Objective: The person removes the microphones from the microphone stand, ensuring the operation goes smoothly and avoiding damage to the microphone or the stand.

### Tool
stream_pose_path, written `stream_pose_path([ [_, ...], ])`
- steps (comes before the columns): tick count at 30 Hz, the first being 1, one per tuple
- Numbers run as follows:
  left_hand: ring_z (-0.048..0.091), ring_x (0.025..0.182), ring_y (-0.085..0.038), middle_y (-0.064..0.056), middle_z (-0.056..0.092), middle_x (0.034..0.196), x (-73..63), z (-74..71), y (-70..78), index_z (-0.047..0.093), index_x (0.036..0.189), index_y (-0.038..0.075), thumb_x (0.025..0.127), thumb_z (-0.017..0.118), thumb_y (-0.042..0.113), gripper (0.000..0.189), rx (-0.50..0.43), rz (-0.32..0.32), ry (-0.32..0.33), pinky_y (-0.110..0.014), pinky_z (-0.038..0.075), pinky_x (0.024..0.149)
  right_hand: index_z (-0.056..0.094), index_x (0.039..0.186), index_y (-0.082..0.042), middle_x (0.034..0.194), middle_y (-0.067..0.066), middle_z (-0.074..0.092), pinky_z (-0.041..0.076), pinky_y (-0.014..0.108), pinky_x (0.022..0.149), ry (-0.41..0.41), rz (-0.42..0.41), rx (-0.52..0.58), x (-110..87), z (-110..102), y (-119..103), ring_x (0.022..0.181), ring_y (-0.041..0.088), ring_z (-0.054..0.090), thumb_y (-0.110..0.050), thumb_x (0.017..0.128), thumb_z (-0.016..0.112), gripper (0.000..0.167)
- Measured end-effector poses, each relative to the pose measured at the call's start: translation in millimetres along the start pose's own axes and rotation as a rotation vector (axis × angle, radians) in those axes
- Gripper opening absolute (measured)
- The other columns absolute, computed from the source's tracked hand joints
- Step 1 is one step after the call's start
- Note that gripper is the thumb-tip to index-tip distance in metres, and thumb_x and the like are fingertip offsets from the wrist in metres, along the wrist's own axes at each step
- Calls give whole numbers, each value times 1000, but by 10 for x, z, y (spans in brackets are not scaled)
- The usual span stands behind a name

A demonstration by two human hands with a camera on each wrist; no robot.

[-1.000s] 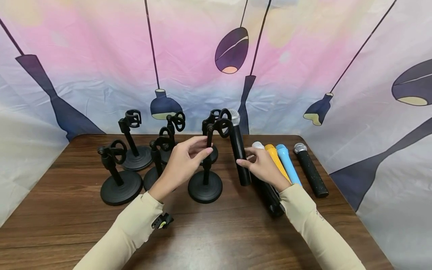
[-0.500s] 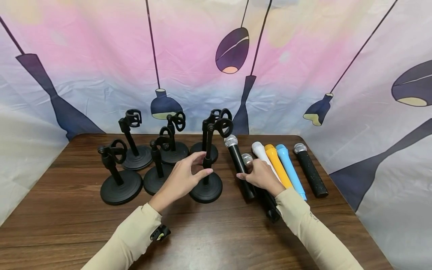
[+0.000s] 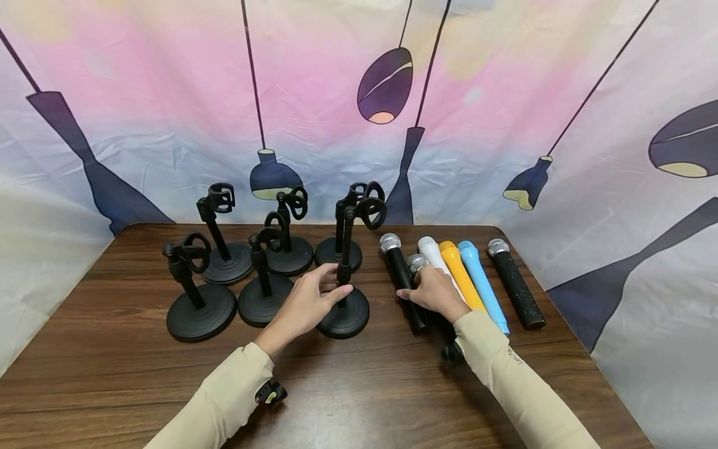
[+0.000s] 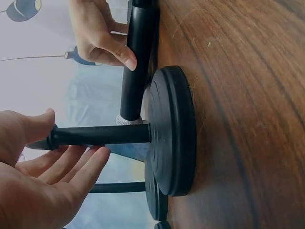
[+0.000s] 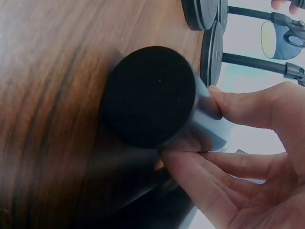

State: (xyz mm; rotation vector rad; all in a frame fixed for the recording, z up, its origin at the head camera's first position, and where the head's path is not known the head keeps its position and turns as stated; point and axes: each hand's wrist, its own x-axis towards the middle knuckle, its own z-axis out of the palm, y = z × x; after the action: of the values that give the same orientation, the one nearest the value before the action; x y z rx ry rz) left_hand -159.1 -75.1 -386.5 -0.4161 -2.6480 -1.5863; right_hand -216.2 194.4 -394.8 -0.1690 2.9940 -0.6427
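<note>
My left hand [image 3: 307,304] is at the pole of the nearest black microphone stand [image 3: 346,315]. In the left wrist view its thumb and loosely extended fingers lie on either side of the pole [image 4: 105,134], without a visible pinch. My right hand [image 3: 437,291] pinches a black microphone [image 3: 397,265] with a silver mesh head between thumb and fingers. That microphone slants low at the table, its head pointing away; its flat end [image 5: 150,98] faces the right wrist camera. A second black microphone [image 3: 417,262] lies beside it, partly hidden under my right hand.
White [image 3: 430,249], yellow [image 3: 461,274] and blue [image 3: 483,285] microphones lie side by side at right. Another black microphone [image 3: 516,284] lies near the right edge of the wooden table [image 3: 348,399]. Several more black stands [image 3: 202,312] stand at left, before a printed curtain [image 3: 314,93].
The black microphone in my right hand has come down from nearly upright beside the stand to low at the table. My left hand has slid down along the pole; the stand stays put.
</note>
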Motion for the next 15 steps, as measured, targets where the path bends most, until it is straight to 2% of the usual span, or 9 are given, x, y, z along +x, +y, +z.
stream_pose_path([
  [9,70,106,-24,-8,72,115,45,67,-33,65,128,8,100,68,22,31,28,6,24,-46,54,90,65,70,-6,64,6,60,44,32,57,12,-1,-31,63,21,55,59,23,56,-41,84,84,42],
  [15,71,104,-23,-7,73,113,62,91,-55,70,119,11,99,70,21,23,36,15,34,-46,55,89,62,70,-7,63,6,59,45,34,57,34,-18,-58,66,30,64,59,23,56,-43,82,85,44],
])
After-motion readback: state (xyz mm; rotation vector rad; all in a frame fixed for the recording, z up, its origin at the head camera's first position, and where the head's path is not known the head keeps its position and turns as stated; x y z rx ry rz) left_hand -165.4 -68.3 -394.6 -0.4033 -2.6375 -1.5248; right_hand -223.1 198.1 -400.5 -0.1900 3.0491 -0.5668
